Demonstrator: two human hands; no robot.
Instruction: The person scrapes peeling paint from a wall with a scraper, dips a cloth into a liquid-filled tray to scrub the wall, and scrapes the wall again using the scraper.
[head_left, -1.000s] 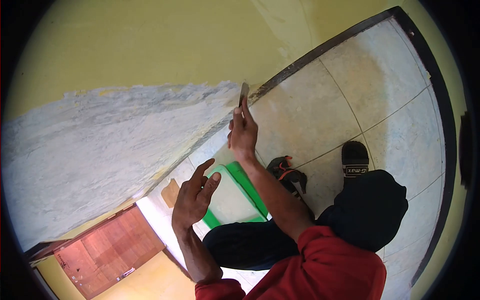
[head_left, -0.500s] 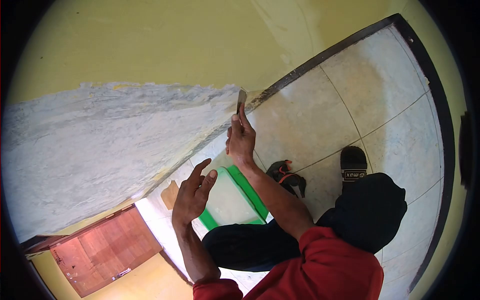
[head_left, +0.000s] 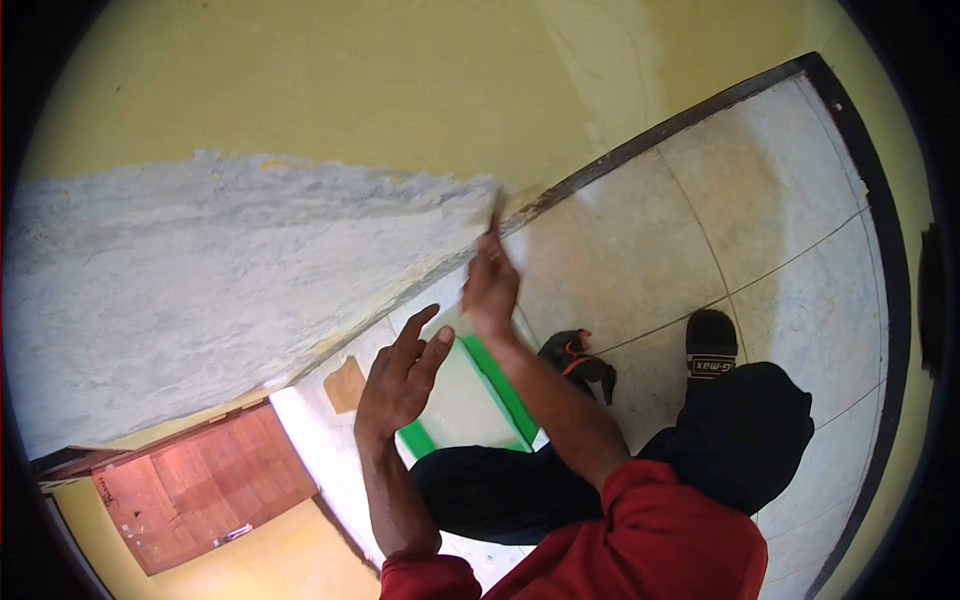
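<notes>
My right hand [head_left: 491,290] grips a scraper [head_left: 496,210], somewhat blurred by motion. Its blade is at the wall, where the stripped grey patch [head_left: 200,280] meets the yellow paint [head_left: 330,90], just above the dark baseboard strip. I cannot tell whether the blade touches the surface. Lower and to the left, my left hand [head_left: 397,388] is raised in the air with fingers and thumb apart, holding nothing. Behind it on the floor lies a green-rimmed container or lid [head_left: 505,395] with a pale middle, partly covered by my arm and leg.
A black and orange tool [head_left: 578,362], its kind unclear, lies on the tiled floor [head_left: 640,250] beside my right forearm. My sandalled foot [head_left: 711,345] is right of it. A brown scrap [head_left: 344,386] lies near the wall's foot. A reddish wooden door [head_left: 205,480] stands lower left.
The scraper and my right hand have shifted slightly right and down in the view. My left hand has moved slightly right, its fingers still apart. The camera view has tilted a little.
</notes>
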